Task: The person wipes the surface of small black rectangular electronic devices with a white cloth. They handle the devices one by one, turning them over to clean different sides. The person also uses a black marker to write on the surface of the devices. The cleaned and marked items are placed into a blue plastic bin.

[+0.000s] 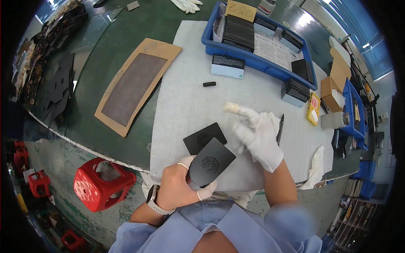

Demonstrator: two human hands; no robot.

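Observation:
My left hand [178, 185], with pale covers on its fingertips and a watch on the wrist, is closed around the edges of a black rounded card [212, 163] bearing a round tree-like emblem. Partly under that card, a second black card [204, 138] with a similar mark lies on the white sheet. To the right, above the sheet, my right hand [259, 139] wears a white glove with a yellowish cover on the index fingertip. Its index finger is stretched out and the others are partly blurred; I see nothing held. A black pen [280, 128] lies beside it.
A blue tray [257, 63] of dark boxes stands at the back, with boxes [228, 66] in front. A short black cylinder [209, 84] lies on the white sheet [177, 97]. Left is a brown board [134, 89]; right, a yellow packet [313, 109] and bottle [333, 120]. Red stools [95, 185] stand below.

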